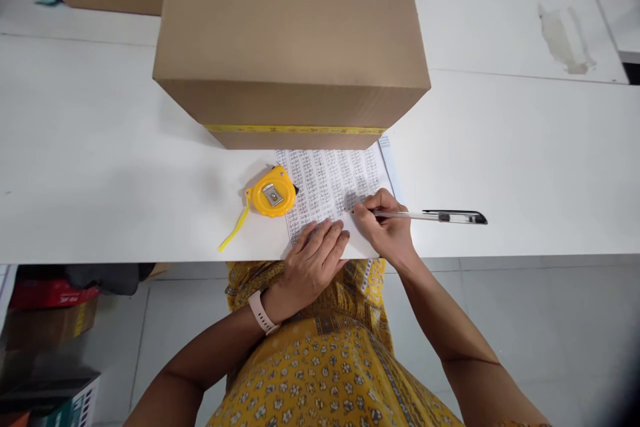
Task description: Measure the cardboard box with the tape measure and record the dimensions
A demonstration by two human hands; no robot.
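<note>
Head view: a handwritten sheet lies at centre on a white table. At its six o'clock, the left hand rests flattened, fingers extended, gripping nothing. At four o'clock, the right hand is closed around a pen. A yellow tape measure sits at nine o'clock, a box at twelve.

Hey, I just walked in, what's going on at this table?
The person's right grip holds a pen, its tip at a sheet covered in rows of handwriting. The left grip lies flat on the sheet's near part. A yellow tape measure sits at its left edge, and a cardboard box hides its far end.
</note>
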